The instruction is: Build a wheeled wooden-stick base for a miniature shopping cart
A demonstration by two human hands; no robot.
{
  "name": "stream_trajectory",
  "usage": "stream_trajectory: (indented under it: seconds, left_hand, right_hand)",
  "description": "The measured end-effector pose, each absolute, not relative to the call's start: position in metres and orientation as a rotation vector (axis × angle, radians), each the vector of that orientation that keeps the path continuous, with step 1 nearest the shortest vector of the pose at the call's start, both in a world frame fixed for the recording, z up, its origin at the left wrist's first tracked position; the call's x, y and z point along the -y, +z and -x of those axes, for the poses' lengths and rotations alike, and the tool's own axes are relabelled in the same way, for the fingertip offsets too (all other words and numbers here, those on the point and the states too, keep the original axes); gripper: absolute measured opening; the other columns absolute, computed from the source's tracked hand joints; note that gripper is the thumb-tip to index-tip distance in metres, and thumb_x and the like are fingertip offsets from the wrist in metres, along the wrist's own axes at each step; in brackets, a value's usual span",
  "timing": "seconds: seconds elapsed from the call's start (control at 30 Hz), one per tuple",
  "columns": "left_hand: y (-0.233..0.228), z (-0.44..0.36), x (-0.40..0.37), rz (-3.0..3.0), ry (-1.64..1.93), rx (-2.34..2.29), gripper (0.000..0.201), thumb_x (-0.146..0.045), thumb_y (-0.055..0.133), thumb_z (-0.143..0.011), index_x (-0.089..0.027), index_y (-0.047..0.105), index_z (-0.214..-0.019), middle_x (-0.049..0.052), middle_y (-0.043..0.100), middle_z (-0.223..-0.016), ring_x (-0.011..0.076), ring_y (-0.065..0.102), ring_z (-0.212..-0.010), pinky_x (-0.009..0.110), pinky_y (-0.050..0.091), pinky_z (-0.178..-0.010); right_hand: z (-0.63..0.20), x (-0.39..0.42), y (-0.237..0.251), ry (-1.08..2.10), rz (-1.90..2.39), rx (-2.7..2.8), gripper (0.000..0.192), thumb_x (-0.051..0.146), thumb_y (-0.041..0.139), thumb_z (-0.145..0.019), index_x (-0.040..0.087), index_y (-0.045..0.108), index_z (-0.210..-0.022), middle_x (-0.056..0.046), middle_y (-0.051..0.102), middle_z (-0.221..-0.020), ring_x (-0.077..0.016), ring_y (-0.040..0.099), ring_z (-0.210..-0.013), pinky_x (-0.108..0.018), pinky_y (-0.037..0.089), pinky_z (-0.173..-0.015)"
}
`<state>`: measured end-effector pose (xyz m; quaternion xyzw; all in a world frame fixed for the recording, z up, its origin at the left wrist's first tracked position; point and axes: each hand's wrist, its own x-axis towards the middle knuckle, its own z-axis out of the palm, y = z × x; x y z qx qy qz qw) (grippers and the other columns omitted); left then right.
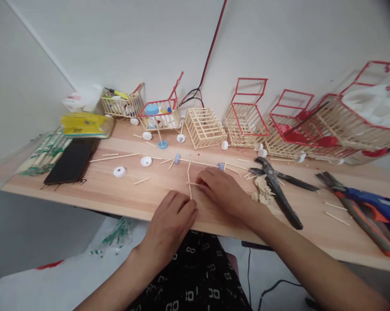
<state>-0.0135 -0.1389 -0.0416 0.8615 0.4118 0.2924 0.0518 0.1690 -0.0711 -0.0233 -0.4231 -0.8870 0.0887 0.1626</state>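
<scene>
Both hands rest on a wooden table (117, 190) over a small frame of thin wooden sticks (189, 175). My left hand (172, 220) lies at the near end of the upright stick, fingers curled down onto it. My right hand (222, 192) presses fingertips on a short cross stick beside it. A long stick with blue bottle caps (177, 158) at its ends lies just beyond the hands. How firmly either hand grips a stick is hidden by the fingers.
Stick-built carts with red frames (247, 114) line the back wall. Black pliers (277, 185) and a blue glue gun (373, 211) lie to the right. A black phone (72, 160), white caps (119, 172) and loose sticks lie to the left.
</scene>
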Motion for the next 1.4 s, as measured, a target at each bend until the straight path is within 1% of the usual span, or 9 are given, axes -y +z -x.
stream_trajectory:
  seconds: [0.07,0.17,0.27,0.4,0.57,0.73,0.9,1.23,1.4]
  left_hand:
    - [-0.039,0.010,0.138,-2.616,0.831,-1.402,0.008,-0.020,0.050,-0.091,-0.017,0.054,-0.086,0.006,0.056,-0.084,0.0214,0.047,-0.083,0.036,0.045,-0.073]
    - [-0.032,0.005,0.137,-2.622,0.708,-1.666,0.016,-0.028,0.055,-0.089,-0.018,0.050,-0.077,0.005,0.054,-0.075,0.0222,0.045,-0.076,0.037,0.042,-0.066]
    - [-0.026,0.001,0.135,-2.643,0.617,-1.793,0.020,-0.026,0.054,-0.088,-0.019,0.049,-0.071,0.005,0.054,-0.067,0.0223,0.046,-0.071,0.035,0.039,-0.062]
    - [-0.022,-0.003,0.132,-2.711,0.658,-1.828,0.024,-0.020,0.049,-0.089,-0.020,0.047,-0.065,0.004,0.053,-0.060,0.0220,0.046,-0.068,0.034,0.036,-0.059]
    - [-0.021,0.002,0.130,-2.758,0.695,-1.803,0.024,-0.016,0.051,-0.087,-0.020,0.047,-0.063,0.004,0.054,-0.059,0.0209,0.047,-0.066,0.033,0.036,-0.058]
    - [-0.020,0.009,0.129,-2.795,0.664,-1.781,0.024,-0.016,0.048,-0.088,-0.020,0.047,-0.065,0.004,0.053,-0.060,0.0212,0.048,-0.067,0.034,0.038,-0.059]
    - [-0.020,0.010,0.128,-2.829,0.696,-1.793,0.025,-0.012,0.046,-0.088,-0.021,0.045,-0.064,0.003,0.053,-0.060,0.0200,0.049,-0.066,0.034,0.040,-0.059]
    - [-0.029,0.017,0.124,-2.798,0.744,-1.703,0.027,-0.005,0.051,-0.083,-0.022,0.042,-0.063,0.003,0.050,-0.058,0.0208,0.047,-0.062,0.033,0.037,-0.055]
    - [-0.025,0.021,0.123,-2.641,0.719,-1.727,0.026,-0.011,0.047,-0.087,-0.022,0.040,-0.064,0.002,0.051,-0.059,0.0194,0.049,-0.062,0.032,0.036,-0.054]
  right_hand:
    - [-0.168,0.072,-0.021,0.278,1.213,2.523,0.009,0.017,0.048,-0.093,0.017,0.055,-0.086,-0.006,0.060,-0.090,-0.0190,0.053,-0.084,-0.031,0.041,-0.077]
    - [-0.167,0.074,-0.019,0.290,1.229,2.512,0.010,0.019,0.048,-0.093,0.017,0.055,-0.086,-0.006,0.061,-0.089,-0.0192,0.053,-0.084,-0.032,0.041,-0.076]
    - [-0.166,0.076,-0.017,0.303,1.244,2.498,0.012,0.022,0.049,-0.094,0.017,0.056,-0.086,-0.006,0.061,-0.089,-0.0196,0.054,-0.083,-0.032,0.042,-0.076]
    - [-0.170,0.074,-0.013,0.205,1.227,2.404,0.013,0.024,0.046,-0.095,0.019,0.057,-0.089,-0.007,0.062,-0.090,-0.0213,0.054,-0.087,-0.034,0.042,-0.078]
    - [-0.189,0.060,-0.009,-0.037,1.239,2.234,0.015,0.024,0.051,-0.092,0.018,0.061,-0.101,-0.011,0.062,-0.102,-0.0259,0.051,-0.100,-0.040,0.039,-0.090]
    - [-0.203,0.044,-0.023,-0.030,1.335,2.271,0.023,0.025,0.055,-0.089,0.017,0.063,-0.109,-0.013,0.062,-0.106,-0.0288,0.051,-0.101,-0.043,0.041,-0.086]
    - [-0.201,0.040,-0.031,0.078,1.333,2.273,0.019,0.024,0.053,-0.090,0.018,0.065,-0.103,-0.011,0.063,-0.098,-0.0248,0.054,-0.095,-0.038,0.042,-0.084]
    - [-0.198,0.038,-0.034,0.111,1.357,2.262,0.019,0.022,0.049,-0.092,0.017,0.067,-0.095,-0.011,0.065,-0.093,-0.0235,0.056,-0.094,-0.036,0.043,-0.082]
    - [-0.196,0.038,-0.032,0.112,1.361,2.264,0.020,0.020,0.048,-0.092,0.017,0.068,-0.092,-0.010,0.065,-0.092,-0.0230,0.056,-0.092,-0.035,0.043,-0.081]
